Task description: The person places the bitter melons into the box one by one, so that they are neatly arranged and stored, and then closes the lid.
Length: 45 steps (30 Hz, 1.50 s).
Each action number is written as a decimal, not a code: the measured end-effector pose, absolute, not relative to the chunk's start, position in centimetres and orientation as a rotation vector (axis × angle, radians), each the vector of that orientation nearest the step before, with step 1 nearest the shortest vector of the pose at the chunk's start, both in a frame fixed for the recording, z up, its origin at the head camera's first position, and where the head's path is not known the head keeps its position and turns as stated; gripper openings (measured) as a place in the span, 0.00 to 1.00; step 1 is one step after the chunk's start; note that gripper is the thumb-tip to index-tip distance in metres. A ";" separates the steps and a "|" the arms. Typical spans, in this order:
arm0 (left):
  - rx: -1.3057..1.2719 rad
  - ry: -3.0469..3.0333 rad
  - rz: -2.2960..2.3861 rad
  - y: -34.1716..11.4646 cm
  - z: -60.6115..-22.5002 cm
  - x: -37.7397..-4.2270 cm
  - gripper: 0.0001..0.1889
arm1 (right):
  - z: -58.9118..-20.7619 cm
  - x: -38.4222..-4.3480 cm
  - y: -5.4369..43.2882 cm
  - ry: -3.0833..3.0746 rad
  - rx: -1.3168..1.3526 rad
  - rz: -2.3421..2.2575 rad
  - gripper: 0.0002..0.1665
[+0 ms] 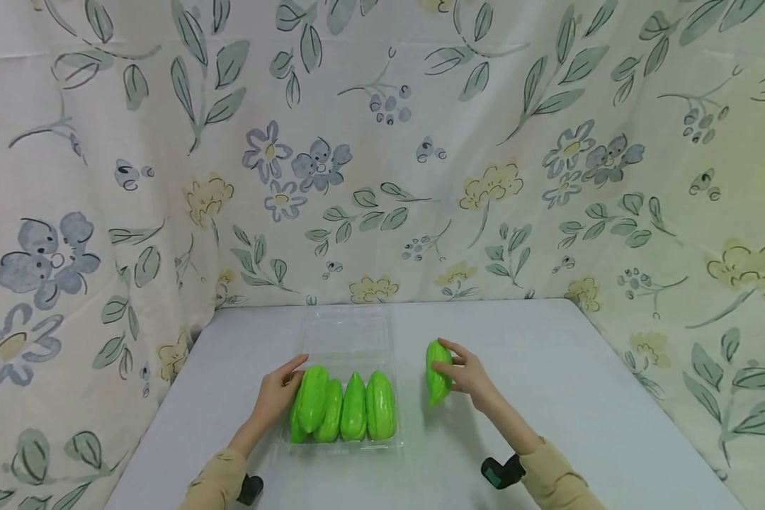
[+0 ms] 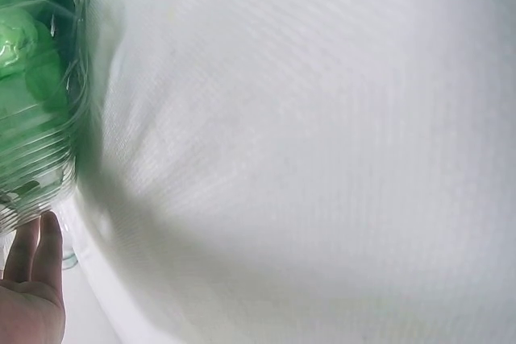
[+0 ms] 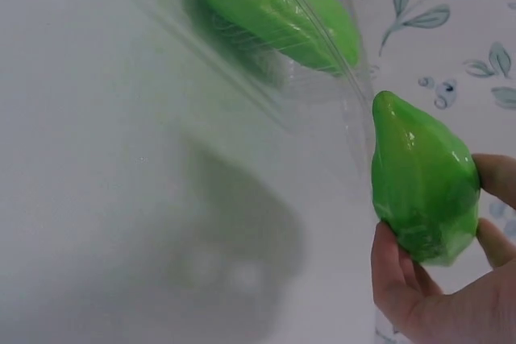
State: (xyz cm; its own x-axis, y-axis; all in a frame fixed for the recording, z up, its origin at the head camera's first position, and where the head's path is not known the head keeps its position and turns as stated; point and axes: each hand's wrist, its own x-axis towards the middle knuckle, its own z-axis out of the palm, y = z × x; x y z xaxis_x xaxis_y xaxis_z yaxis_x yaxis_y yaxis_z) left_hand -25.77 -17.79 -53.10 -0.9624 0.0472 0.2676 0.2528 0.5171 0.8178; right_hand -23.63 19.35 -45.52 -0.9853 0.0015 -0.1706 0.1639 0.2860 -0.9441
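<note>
In the head view, my right hand (image 1: 470, 375) holds a glossy green fruit-shaped piece (image 1: 438, 372) above the table, right of a clear plastic box. The right wrist view shows this piece (image 3: 423, 179) with one pointed end and faint ridges, pinched between thumb and fingers. Several similar green pieces (image 1: 380, 407) lie side by side in the box (image 1: 398, 435); the leftmost ones overlap. At the box's left side is my left hand (image 1: 277, 393). Its fingers (image 2: 48, 251) look fairly straight in the left wrist view, touching the ribbed clear wall; part of this hand is out of frame.
The box's clear lid (image 1: 347, 333) lies folded back toward the table's far edge. A white table (image 1: 548, 397) spreads out around the box. Behind and beside it hangs a floral cloth (image 1: 382, 156). Dark wrist devices (image 1: 502, 472) sit at both sleeves.
</note>
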 end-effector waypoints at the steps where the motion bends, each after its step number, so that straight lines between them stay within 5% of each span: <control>1: -0.257 -2.544 -1.428 -17.8 -53.1 -25.8 0.19 | -45.4 -23.6 19.4 2.410 0.160 -1.793 0.35; 22: -0.264 -2.538 -1.433 -17.8 -53.3 -25.7 0.19 | -46.5 -23.9 18.7 2.361 0.283 -1.900 0.34; 45: -0.266 -2.541 -1.419 -17.9 -53.3 -25.8 0.19 | -44.7 -23.1 15.5 2.310 0.112 -1.929 0.34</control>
